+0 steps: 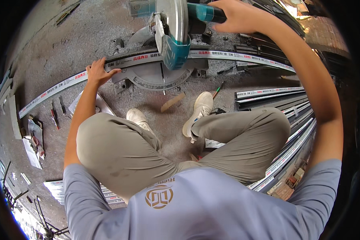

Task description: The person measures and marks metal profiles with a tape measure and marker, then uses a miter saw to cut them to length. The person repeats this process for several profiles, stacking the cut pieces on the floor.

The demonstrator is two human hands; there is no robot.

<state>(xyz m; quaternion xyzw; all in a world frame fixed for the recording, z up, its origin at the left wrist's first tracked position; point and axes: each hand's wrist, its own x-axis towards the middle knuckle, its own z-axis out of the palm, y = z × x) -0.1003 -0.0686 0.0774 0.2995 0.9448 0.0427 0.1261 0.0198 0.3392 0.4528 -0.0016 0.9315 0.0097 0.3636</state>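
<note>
Now squatting at floor saw | left hand presses long wrapped metal strip flat across the mitre saw base, steadying it | right hand grip closed round teal handle, blade above strip | stacked strips lie right.

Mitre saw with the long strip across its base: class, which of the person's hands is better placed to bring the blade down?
Probably the right hand: it already grips the teal saw handle above the blade guard. The left hand presses the long strip against the saw's fence, away from the handle.
</note>
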